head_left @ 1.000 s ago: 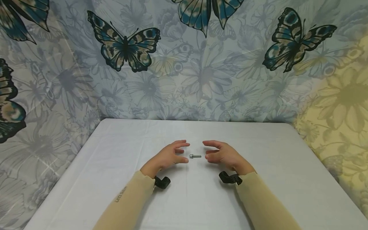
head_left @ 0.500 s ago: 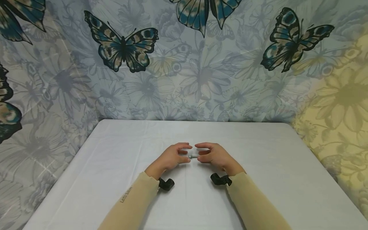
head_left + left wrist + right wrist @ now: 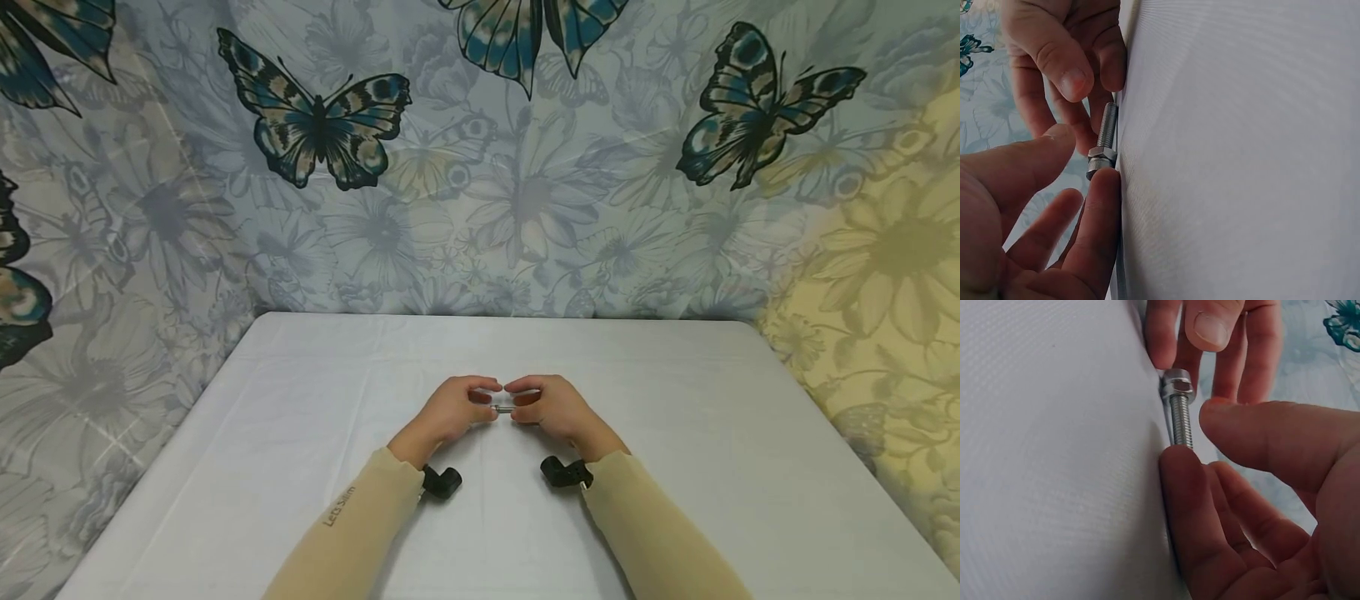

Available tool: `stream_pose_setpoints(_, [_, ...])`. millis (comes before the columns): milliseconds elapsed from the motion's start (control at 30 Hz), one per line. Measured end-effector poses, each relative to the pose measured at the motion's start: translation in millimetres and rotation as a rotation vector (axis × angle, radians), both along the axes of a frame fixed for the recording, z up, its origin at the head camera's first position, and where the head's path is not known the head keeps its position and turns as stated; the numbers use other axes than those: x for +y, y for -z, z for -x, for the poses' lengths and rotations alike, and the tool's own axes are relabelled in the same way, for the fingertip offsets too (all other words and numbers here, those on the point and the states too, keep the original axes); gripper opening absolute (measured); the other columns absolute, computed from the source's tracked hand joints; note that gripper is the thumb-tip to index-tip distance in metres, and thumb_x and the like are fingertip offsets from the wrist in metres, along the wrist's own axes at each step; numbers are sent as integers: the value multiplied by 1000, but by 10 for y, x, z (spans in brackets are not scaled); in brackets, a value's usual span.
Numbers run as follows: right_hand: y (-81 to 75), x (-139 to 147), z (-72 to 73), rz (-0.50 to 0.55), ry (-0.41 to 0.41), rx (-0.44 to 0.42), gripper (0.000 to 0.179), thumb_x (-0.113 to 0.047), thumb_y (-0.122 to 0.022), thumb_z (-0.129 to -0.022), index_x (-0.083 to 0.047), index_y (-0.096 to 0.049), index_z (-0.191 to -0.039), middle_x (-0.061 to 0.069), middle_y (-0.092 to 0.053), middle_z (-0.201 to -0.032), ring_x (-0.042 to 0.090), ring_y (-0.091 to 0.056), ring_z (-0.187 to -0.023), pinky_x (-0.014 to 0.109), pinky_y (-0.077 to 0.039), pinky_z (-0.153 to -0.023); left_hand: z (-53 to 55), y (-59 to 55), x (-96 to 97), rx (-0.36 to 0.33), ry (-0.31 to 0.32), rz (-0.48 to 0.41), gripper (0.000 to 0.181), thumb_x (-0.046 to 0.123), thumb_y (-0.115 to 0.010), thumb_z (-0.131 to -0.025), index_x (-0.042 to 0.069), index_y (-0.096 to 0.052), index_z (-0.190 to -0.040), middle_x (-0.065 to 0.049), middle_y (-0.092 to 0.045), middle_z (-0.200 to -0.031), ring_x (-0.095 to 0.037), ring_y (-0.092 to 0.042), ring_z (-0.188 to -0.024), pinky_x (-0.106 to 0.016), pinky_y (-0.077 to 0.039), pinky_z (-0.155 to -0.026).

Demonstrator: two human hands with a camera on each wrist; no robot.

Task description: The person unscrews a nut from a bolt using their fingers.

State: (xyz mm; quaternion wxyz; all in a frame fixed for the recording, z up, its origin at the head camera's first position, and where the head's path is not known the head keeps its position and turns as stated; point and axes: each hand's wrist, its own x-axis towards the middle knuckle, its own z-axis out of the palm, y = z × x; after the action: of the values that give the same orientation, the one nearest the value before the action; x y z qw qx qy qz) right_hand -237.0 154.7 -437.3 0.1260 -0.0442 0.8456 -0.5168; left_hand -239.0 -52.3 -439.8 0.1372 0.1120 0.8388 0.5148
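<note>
A silver bolt (image 3: 503, 409) lies on the white table between the two hands in the head view. A hex nut (image 3: 1102, 152) sits on its thread close to the round head, and the bare thread (image 3: 1182, 422) points toward the right hand. My left hand (image 3: 453, 407) is at the head end; one fingertip overlaps the head in the left wrist view, while the thumb stays apart from it. My right hand (image 3: 553, 408) is at the threaded end, a fingertip covering its tip in the right wrist view. That thumb, too, is clear of the bolt.
The white cloth-covered table (image 3: 360, 358) stretches around both hands. Behind it hangs a floral cloth (image 3: 435, 233) with butterflies. Black wrist cameras (image 3: 442, 482) sit at the cuffs of the beige sleeves (image 3: 352, 525).
Both hands have moved inward from either side, closing the gap around the bolt. More of the bolt is now hidden by the fingers; it stays on the table.
</note>
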Motion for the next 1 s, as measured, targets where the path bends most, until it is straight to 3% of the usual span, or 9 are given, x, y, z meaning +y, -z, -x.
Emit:
stream_pose_setpoints(333, [53,-60,-4,-259,5,129,24,-9,-81,-80,-16,-78,-103,-2,-68,-96,19,-61,-94,40,-51,-84,7,18,81,113,-9,209,24,12,-79,-86,10,-75,-110,3,-64,-128,-23,-54,-125,-40,-43,-103])
stream_pose_setpoints(533, [10,-102,-4,-358,-31,211,13,-10,-80,-81,-12,-79,-93,-2,-67,-98,22,-60,-98,41,-50,-87,43,16,129,171,-4,285,14,11,-78,-85,8,-77,-98,-1,-65,-126,-25,-54,-124,-38,-42,-104])
stream_pose_setpoints(700, [-22,-140,-20,-445,-81,258,1,-12,-78,-84,-12,-79,-84,-1,-65,-103,23,-61,-101,40,-50,-89,51,19,134,241,36,378,8,14,-77,-86,10,-79,-94,-1,-65,-124,-25,-55,-122,-37,-42,-103])
stream_pose_setpoints(1000, [-9,-149,-40,-477,-142,264,14,-11,-73,-86,-15,-70,-74,1,-60,-106,18,-57,-91,35,-50,-77,-2,2,129,288,55,397,4,13,-77,-87,11,-78,-89,-5,-60,-118,-22,-56,-114,-35,-45,-97])
